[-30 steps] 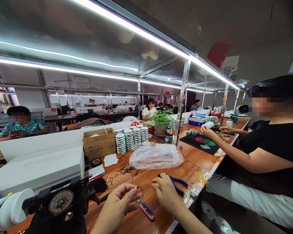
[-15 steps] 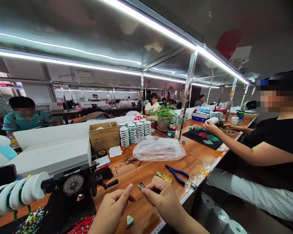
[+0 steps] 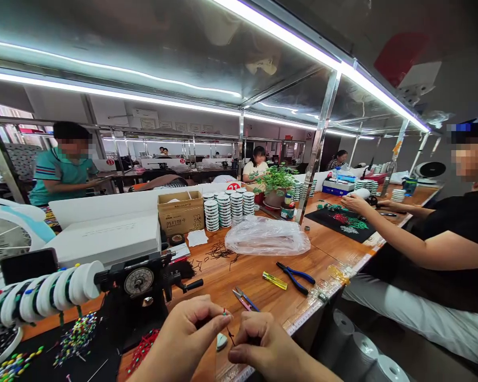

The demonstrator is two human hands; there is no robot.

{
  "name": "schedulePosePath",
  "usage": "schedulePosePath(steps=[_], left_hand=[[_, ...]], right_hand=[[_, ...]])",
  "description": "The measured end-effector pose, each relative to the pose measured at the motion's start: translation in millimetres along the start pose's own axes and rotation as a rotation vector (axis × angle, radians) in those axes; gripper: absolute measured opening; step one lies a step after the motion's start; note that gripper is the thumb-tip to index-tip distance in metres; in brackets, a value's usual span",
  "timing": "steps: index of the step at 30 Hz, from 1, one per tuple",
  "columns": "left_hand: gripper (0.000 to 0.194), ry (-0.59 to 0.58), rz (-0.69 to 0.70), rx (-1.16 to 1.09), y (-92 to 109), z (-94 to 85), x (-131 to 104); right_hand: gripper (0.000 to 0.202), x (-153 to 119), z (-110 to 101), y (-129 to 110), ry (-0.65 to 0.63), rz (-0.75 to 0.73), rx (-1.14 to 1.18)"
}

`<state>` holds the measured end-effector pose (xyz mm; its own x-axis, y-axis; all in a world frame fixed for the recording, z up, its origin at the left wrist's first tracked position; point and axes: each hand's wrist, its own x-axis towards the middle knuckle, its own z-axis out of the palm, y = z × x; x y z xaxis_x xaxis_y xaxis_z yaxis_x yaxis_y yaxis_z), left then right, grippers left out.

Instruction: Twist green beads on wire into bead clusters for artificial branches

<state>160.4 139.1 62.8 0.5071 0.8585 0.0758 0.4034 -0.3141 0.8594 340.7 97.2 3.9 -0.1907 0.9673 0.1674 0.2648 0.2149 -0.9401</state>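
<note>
1. The left hand and the right hand meet low over the near edge of the table. Between their pinched fingertips they hold a short dark wire with a tiny red tip.
2. The wire runs roughly upright, its red end at the left hand's thumb and forefinger, its lower end toward the right hand's thumb. Both hands are clenched on it; the left hand seems to carry the upper end and is marginally nearer.
3. Just beyond the right hand lies one pair of small snips. Further out from it lie one yellow-handled tool and one pair of blue-handled pliers, all apart from both hands.
4. Beyond the left hand stands one black winding machine with a dial; a row of white spools sits on its left side.
5. Far beyond both hands lie one clear plastic bag, one cardboard box and loose dark wire scraps.
6. A seated person's arm reaches over the table well to the right.
</note>
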Motion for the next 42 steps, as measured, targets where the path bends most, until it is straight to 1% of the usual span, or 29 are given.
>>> schedulePosePath(steps=[1,2,3,4,5,7,8,9,12,16,18,20,22,26,28,30,33,35,38,40,42], left_hand=[[0.030,-0.052,-0.005,0.065,4,-5.6,-4],[0.029,-0.099,-0.023,0.107,8,-10.6,-7],[0.028,-0.138,-0.049,0.136,11,-14.6,-10],[0.026,-0.163,-0.072,0.156,13,-17.4,-13],[0.026,-0.180,-0.087,0.171,15,-19.1,-16],[0.025,-0.209,-0.083,0.181,16,-20.0,-21],[0.024,-0.224,-0.072,0.177,16,-19.8,-23],[0.024,-0.235,-0.062,0.173,15,-19.7,-25],[0.023,-0.224,-0.072,0.178,12,-20.5,-30],[0.018,-0.188,-0.084,0.185,7,-23.6,-35],[0.022,-0.152,-0.080,0.225,5,-24.8,-38],[0.029,-0.125,-0.095,0.255,5,-25.8,-41],[0.032,-0.116,-0.101,0.216,6,-27.4,-45],[0.028,-0.115,-0.083,0.077,7,-33.7,-55],[0.024,-0.117,-0.070,0.055,7,-38.4,-60],[0.020,-0.130,-0.054,0.046,8,-44.0,-65],[0.019,-0.143,-0.048,0.075,8,-53.8,-74],[0.016,-0.123,-0.040,0.078,7,-61.0,-80],[0.026,-0.088,-0.056,-0.038,4,-70.5,-88],[0.026,-0.064,-0.083,-0.085,3,-74.1,-93],[0.024,-0.042,-0.089,-0.075,1,-74.7,-97]], right_hand=[[0.010,-1,-4,-7,-0.032,0.026,-0.014],[0.021,-3,-9,-15,-0.048,0.040,-0.037],[0.031,-4,-13,-25,-0.051,0.033,-0.065],[0.034,-4,-16,-36,-0.045,-0.007,-0.101],[0.030,-5,-17,-47,-0.047,-0.066,-0.144],[0.015,-4,-15,-65,-0.068,-0.196,-0.244],[0.012,-4,-12,-71,-0.086,-0.248,-0.292],[0.012,-3,-8,-75,-0.098,-0.290,-0.332],[0.017,-1,1,-76,-0.123,-0.362,-0.408],[0.017,1,9,-72,-0.130,-0.382,-0.508],[0.018,1,15,-69,-0.116,-0.400,-0.594],[0.018,1,22,-66,-0.080,-0.462,-0.687],[0.018,1,30,-62,-0.024,-0.566,-0.756],[0.018,-1,46,-61,0.109,-0.765,-0.798],[0.018,-1,52,-63,0.159,-0.812,-0.794],[0.018,-2,57,-67,0.208,-0.813,-0.778],[0.019,-1,64,-73,0.262,-0.750,-0.689],[0.018,0,69,-78,0.237,-0.672,-0.590],[0.017,-2,77,-84,0.157,-0.562,-0.491],[0.017,-4,84,-87,0.132,-0.536,-0.465],[0.018,-8,90,-90,0.118,-0.535,-0.456]])
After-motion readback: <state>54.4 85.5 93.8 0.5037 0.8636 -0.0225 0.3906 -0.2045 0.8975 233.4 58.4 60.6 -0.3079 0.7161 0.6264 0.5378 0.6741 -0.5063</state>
